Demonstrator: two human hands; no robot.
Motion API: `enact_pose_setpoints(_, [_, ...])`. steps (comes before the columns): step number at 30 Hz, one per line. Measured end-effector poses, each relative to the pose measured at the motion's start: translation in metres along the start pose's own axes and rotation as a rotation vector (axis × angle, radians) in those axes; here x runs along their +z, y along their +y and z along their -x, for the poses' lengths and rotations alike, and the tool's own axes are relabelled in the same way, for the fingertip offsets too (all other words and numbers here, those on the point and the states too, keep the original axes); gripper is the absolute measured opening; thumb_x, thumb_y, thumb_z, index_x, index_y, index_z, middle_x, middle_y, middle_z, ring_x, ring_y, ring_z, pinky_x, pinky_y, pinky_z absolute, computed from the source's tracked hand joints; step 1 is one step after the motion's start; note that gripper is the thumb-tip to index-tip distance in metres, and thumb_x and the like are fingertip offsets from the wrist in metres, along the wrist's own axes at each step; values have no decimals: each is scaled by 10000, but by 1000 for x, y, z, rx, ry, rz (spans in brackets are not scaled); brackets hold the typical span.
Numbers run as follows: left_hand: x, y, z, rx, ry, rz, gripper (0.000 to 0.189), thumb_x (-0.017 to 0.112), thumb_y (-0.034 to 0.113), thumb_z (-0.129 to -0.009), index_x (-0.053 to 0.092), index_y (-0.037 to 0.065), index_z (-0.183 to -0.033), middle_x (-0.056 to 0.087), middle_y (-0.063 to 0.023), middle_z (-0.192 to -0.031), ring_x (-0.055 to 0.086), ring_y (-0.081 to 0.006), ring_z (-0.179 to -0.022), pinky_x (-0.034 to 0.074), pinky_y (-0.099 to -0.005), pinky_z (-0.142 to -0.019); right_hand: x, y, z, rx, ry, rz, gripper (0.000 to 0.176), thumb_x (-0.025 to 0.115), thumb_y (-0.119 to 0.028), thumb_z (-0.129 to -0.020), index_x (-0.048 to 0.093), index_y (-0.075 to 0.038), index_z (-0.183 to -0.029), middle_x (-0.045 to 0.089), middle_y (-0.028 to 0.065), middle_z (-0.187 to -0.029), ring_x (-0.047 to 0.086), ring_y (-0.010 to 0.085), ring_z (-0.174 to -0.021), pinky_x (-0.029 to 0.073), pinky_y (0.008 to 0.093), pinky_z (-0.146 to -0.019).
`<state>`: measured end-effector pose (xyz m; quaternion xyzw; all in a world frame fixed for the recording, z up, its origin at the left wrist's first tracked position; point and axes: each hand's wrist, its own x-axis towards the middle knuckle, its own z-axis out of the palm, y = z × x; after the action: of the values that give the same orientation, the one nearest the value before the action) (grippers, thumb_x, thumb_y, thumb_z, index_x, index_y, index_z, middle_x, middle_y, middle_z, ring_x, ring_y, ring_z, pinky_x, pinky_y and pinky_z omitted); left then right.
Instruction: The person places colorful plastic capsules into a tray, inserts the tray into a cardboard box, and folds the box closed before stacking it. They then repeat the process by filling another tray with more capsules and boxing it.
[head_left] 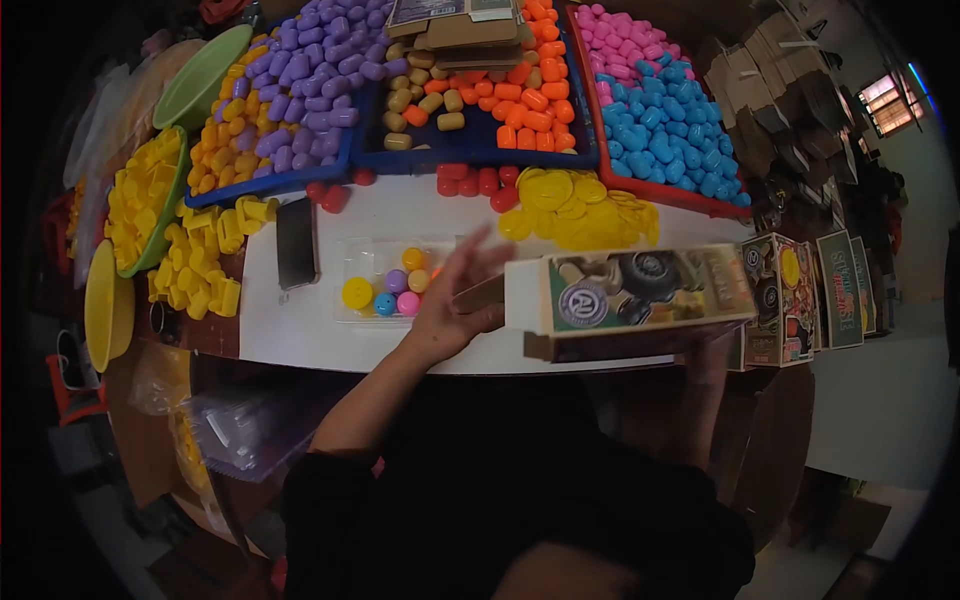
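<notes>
A printed cardboard box (650,295) with a picture of a black wheel lies sideways above the front of the white table, its end flaps open toward the left. My right hand (706,362) holds it from below at its right end, with the fingers mostly hidden behind it. At the open end is my left hand (447,312), fingers spread and slightly blurred, with a brown flap (480,295) between thumb and fingers. Just left of that hand, a clear plastic tray (355,262) contains several coloured balls (385,303) and a yellow disc (356,293).
Behind are blue trays (350,172) of purple, orange and tan capsules, and a red tray (690,205) of pink and blue ones. Yellow discs (580,210), red pieces (480,182), a phone (296,243) and yellow parts (195,262) lie on the table. More boxes (778,300) stand right.
</notes>
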<state>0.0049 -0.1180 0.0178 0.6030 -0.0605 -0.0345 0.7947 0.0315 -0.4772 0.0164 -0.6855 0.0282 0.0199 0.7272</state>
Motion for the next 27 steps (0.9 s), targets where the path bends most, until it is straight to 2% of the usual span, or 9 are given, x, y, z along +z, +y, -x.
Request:
enact_pose_setpoints(1, [-2,-13,3,52,-94,-266,631,687,-68,-651,511,77,-1240,593,-109,-1146,560,-233,-1072,430,-323,-936,-10,25,9,90,9,252,710,668,-34,-710,328,16,-1332,421,139,-1304,494,230,-1134,464,337,-893])
enact_pose_setpoints(3, [-7,-8,-6,172,-268,-381,482,697,-39,-651,592,67,-1109,627,-93,-1070,576,-225,-1036,434,-311,-921,-10,35,20,192,27,502,650,638,-23,-731,355,16,-1314,421,144,-1305,485,233,-1146,451,331,-902])
enact_pose_setpoints(5, [-3,-2,-10,382,-448,-678,256,672,9,-634,695,76,-879,678,-54,-900,605,-226,-951,447,-316,-886,-1,37,25,-37,36,344,611,642,-38,-739,390,15,-1293,454,117,-1220,480,216,-1099,426,332,-905])
enact_pose_setpoints(8, [-9,-14,-13,566,-620,-979,301,617,74,-640,682,109,-932,659,-17,-985,572,-192,-1009,437,-312,-909,24,34,52,-219,44,400,658,692,-135,-727,399,-2,-1300,476,111,-1090,478,233,-1024,407,340,-894])
enact_pose_setpoints(11, [13,-11,-8,660,-682,-1143,285,572,127,-662,683,125,-924,649,-11,-977,543,-176,-1058,408,-318,-937,113,8,64,-508,-486,1144,680,696,-248,-717,416,24,-1273,475,143,-1001,488,267,-951,435,329,-804])
enact_pose_setpoints(13, [14,-7,-6,498,-862,-1258,475,641,134,-659,596,134,-1132,565,-44,-1151,448,-211,-1192,370,-410,-989,142,34,64,-490,-517,1261,673,689,-268,-715,428,38,-1255,483,152,-986,503,276,-926,454,318,-749])
enact_pose_setpoints(17, [-35,35,-8,-26,-414,-1539,1247,865,296,-449,109,205,-1436,98,-124,-1484,126,-339,-1364,185,-680,-999,158,42,41,-408,-298,1140,357,601,-192,-786,540,58,-1033,548,162,-810,571,308,-705,466,363,-582])
enact_pose_setpoints(20, [-79,27,-8,-374,-374,-1715,1308,875,284,-410,69,214,-1438,190,-161,-1439,194,-351,-1334,187,-687,-994,170,36,35,-265,-340,779,209,541,-143,-827,561,60,-873,565,186,-702,580,346,-615,454,391,-545])
enact_pose_setpoints(27, [-91,30,2,-224,-406,-1562,1206,817,176,-483,78,196,-1435,345,-134,-1302,330,-338,-1226,237,-685,-964,195,34,35,-186,-428,474,166,495,-113,-859,549,39,-817,576,188,-694,585,331,-620,438,390,-549])
